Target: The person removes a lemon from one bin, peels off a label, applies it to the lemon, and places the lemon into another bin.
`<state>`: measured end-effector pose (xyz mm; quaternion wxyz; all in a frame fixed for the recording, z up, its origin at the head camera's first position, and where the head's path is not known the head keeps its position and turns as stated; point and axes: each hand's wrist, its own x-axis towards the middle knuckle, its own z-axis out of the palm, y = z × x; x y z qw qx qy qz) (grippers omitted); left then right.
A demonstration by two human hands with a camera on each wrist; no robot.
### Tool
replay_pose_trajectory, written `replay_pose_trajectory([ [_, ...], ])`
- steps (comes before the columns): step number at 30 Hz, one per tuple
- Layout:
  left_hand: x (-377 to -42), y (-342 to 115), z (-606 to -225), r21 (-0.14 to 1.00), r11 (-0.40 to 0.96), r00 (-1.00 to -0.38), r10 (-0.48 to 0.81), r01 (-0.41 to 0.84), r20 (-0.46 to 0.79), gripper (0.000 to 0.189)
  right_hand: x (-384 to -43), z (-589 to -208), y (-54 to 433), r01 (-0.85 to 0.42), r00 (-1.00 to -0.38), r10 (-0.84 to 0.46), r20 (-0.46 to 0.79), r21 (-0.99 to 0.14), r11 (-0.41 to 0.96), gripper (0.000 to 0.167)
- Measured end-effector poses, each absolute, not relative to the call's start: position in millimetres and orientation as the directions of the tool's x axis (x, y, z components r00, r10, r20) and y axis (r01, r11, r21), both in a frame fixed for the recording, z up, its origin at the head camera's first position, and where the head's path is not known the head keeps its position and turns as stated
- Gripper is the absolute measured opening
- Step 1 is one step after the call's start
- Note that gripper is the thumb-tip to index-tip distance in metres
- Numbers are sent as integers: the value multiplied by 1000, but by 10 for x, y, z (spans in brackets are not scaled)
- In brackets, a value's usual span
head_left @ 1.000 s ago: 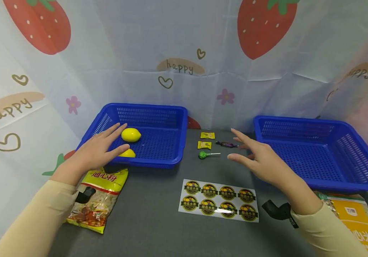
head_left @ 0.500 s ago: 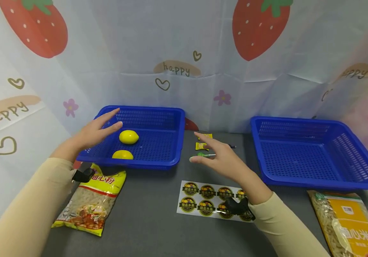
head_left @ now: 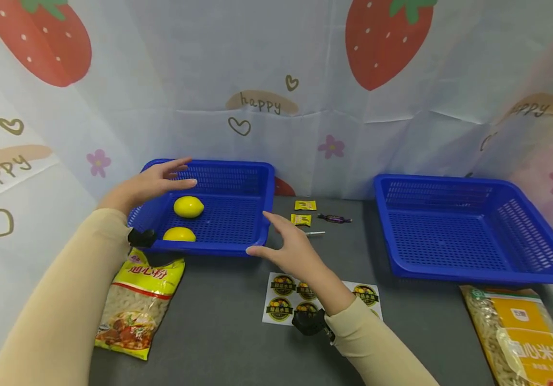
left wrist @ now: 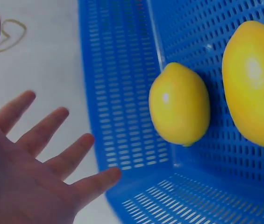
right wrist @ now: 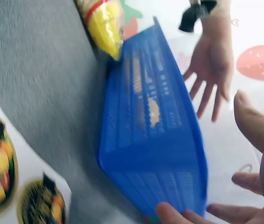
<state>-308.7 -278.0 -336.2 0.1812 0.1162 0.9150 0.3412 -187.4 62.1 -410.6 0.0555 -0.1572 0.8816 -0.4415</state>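
Two yellow lemons lie in the left blue basket (head_left: 223, 247): one lemon (head_left: 188, 207) further back, the other lemon (head_left: 179, 234) close to the front wall. Over that basket's left side is my left hand (head_left: 148, 185), fingers spread and holding nothing. The left wrist view has the same hand (left wrist: 33, 172) beside the rim, apart from the lemons. At the basket's front right corner my right hand (head_left: 293, 249) is held with thumb and fingers apart, nothing between them. In the right wrist view its fingertips (right wrist: 169, 212) overlap the basket's end wall (right wrist: 155, 182).
A second blue basket (head_left: 450, 272) stands at the right. Two yellow wrapped candies (head_left: 305, 205), a purple candy (head_left: 334, 219) and a partly hidden lollipop (head_left: 316, 233) lie between the baskets. Nearer are a sticker sheet (head_left: 276, 303) and two pasta bags, yellow (head_left: 134, 305) and orange (head_left: 527, 332).
My right hand has moved left, from near the right basket past the candies to the left basket's corner. My left hand has risen back over the left basket and turned rightward.
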Motion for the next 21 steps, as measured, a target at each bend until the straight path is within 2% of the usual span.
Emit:
replay_pose_trajectory([
  [8, -3226, -2772, -3591, 712, 700, -886, 359, 49, -292, 84, -1811, -4189, 389, -173, -964, -265, 17, -796, 580, 97],
  [14, -3300, -2802, -3715, 691, 722, -874, 352, 27, -334, 86, -1763, -4233, 356, -147, -978, -209, 25, -789, 596, 104],
  [21, -3339, -2857, -3856, 667, 743, -811, 360, -49, -461, 86, -1729, -4288, 370, -152, -982, -181, 53, -792, 592, 93],
])
